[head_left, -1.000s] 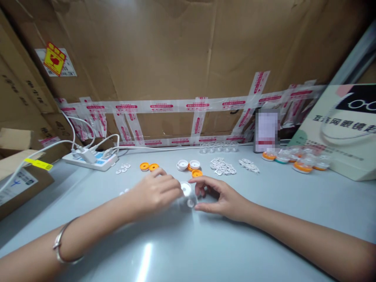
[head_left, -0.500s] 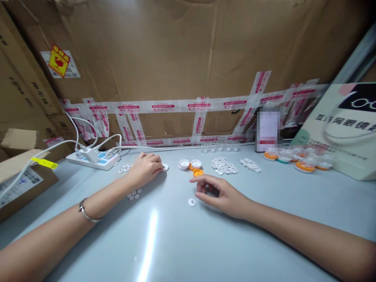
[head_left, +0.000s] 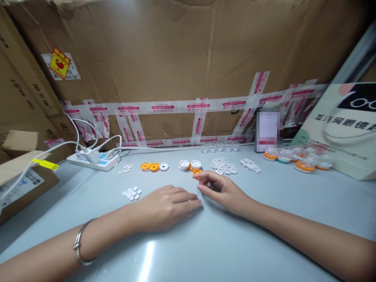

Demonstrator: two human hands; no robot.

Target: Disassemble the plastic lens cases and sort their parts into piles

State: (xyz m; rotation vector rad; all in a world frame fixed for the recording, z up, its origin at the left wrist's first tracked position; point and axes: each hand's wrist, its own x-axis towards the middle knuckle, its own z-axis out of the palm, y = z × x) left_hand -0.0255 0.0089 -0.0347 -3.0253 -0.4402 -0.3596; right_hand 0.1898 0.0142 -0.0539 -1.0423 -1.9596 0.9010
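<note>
Left hand (head_left: pixel 170 205): half a second ago it was up at the far row by the white disc (head_left: pixel 163 166). Now it's back near you, palm down and flat on the worktop (head_left: pixel 205 250), fingers straight and together, holding nothing visible. The disc stays in line with the two orange rings (head_left: pixel 149 167).

The small white disc that lay loose between your hands is out of sight. Your left fingertips (head_left: pixel 196 203) cover that spot, so I can't tell if it's under them.

Right hand (head_left: pixel 221 188): it has moved slightly away from you. Index tip touches the orange cap (head_left: pixel 197 171) just in front of the two white caps (head_left: pixel 188 165), with the thumb curled below it. I can't tell if it's a pinch or only contact. Other fingers are folded in.

The hands are close, left fingertips just beside the right thumb, not touching.

Unchanged:
- A cluster of tiny white discs (head_left: pixel 132 193) sits left of your left hand, with a second cluster (head_left: pixel 125 168) by the power strip (head_left: pixel 94 159).
- Two piles of white pieces (head_left: pixel 223 166) lie beyond the right hand.
- The row of clear cups (head_left: pixel 219 147) stands at the cardboard wall (head_left: pixel 176 58).
- Finished orange-rimmed cases (head_left: pixel 302 164) sit far right.
</note>
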